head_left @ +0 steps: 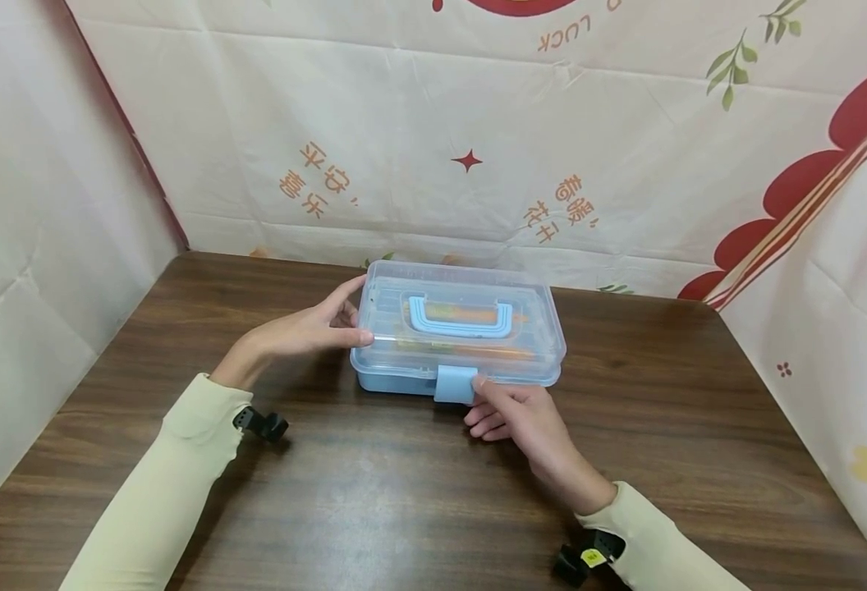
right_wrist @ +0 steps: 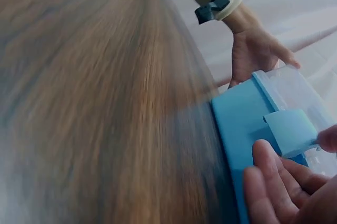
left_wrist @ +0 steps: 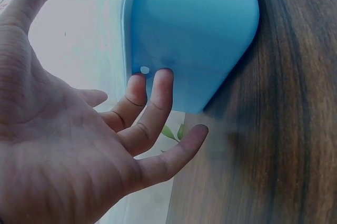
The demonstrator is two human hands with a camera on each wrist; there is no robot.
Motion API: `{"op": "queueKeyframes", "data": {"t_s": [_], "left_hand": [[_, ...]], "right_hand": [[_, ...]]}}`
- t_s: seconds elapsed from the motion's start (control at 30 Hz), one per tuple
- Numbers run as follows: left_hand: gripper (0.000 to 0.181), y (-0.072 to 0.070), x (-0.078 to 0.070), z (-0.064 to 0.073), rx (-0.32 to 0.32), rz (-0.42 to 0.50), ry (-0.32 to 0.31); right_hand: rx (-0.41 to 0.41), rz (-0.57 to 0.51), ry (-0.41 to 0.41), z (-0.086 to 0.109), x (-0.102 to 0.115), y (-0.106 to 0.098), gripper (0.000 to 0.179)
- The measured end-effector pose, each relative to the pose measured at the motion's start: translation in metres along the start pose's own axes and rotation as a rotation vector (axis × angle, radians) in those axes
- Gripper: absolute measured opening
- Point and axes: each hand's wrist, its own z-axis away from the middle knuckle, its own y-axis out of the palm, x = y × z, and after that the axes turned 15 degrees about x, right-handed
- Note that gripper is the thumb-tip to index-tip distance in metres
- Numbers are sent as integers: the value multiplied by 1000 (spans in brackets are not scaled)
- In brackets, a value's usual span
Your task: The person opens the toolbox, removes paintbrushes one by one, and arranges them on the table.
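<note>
Light-blue rectangular plastic box (head_left: 396, 383), clear-lidded, at twelve o'clock.
Spread left hand (head_left: 306, 328) touches its nine-o'clock end; loosely bent right hand (head_left: 528, 420) thumbs the pale-blue plastic latch (head_left: 453, 384) at six; neither grips; weak bracing could let the box skid.

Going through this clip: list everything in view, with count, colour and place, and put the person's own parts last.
table: one, dark brown, across the lower part of the head view
box: one, light blue, on the table
lid: one, clear, on top of the box
handle: one, light blue, on the lid
latch: one, light blue, at the box's front
sticks: at least two, mostly orange, seen through the lid; kind unclear
cloth: panel count unclear, white with coloured prints, behind and beside the table
wrist cameras: two, black, one at each wrist
sleeves: two, pale yellow-green, on both arms
left hand: one, at the box's left end
right hand: one, at the latch
</note>
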Motion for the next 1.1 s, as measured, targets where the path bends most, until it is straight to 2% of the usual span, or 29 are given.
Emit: {"op": "queueKeyframes", "data": {"t_s": [0.2,0.33,0.53,0.73,0.93,1.1], "left_hand": [[106,-1,0,0,-2,-10,-7],[106,-1,1,0,-3,-12,-10],[107,-1,1,0,-6,-9,-12],[106,-1,2,0,-12,4,-14],[105,-1,3,0,-10,15,-20],[106,-2,3,0,-8,7,-24]], "right_hand": [[-11,283,-140,3,3,-4,23],[-4,367,-234,3,4,-6,10],[-55,493,-309,3,7,-7,5],[-81,533,-355,2,13,-7,5],[-36,517,-346,3,12,-8,9],[1,549,-346,3,9,-9,10]]}}
